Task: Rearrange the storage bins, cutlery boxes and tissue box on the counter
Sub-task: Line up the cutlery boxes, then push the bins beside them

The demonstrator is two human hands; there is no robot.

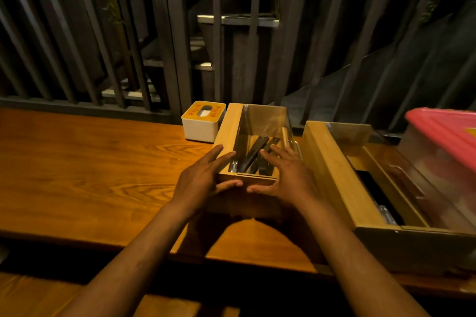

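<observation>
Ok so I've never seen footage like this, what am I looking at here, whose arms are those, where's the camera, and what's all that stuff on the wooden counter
There is no machine here. A person wears one camera on the head, looking forward and down, so the two arms reaching in from the bottom are their own. The left hand and right hand are spread on the near end of a wooden cutlery box with a clear lid; dark metal cutlery lies inside. Thumbs press its front and fingers rest on top, so it looks steadied rather than lifted. Behind it, to the left, stands a white tissue box with a yellow top. To the right sit a second wooden box and a clear storage bin with a pink lid, all on the wooden counter.
</observation>
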